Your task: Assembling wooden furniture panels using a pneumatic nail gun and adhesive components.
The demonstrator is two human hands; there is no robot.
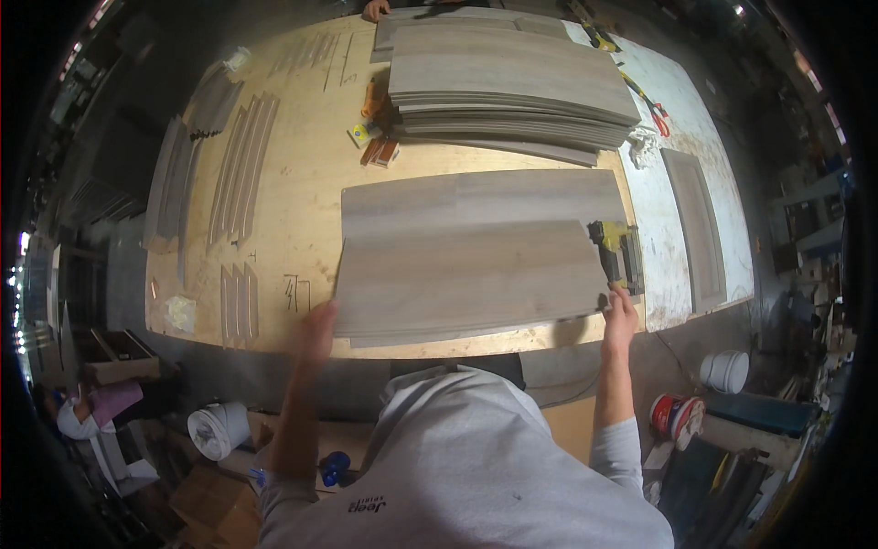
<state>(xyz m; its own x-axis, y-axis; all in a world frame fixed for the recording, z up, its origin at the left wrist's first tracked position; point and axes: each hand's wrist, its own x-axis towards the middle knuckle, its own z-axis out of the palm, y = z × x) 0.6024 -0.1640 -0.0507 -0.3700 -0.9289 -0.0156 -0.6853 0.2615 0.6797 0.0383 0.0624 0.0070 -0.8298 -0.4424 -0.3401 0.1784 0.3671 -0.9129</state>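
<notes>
On the workbench (302,229), both hands apparently grip a grey panel (466,274).

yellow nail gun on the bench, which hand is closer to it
Right. The right hand grips the grey panel just below the yellow nail gun; the left hand is at the panel's opposite end.

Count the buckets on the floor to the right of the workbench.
2: a white bucket beside the bench's right corner, and a red-and-white bucket just below it, nearer the person. Clutter may hide others.
</notes>
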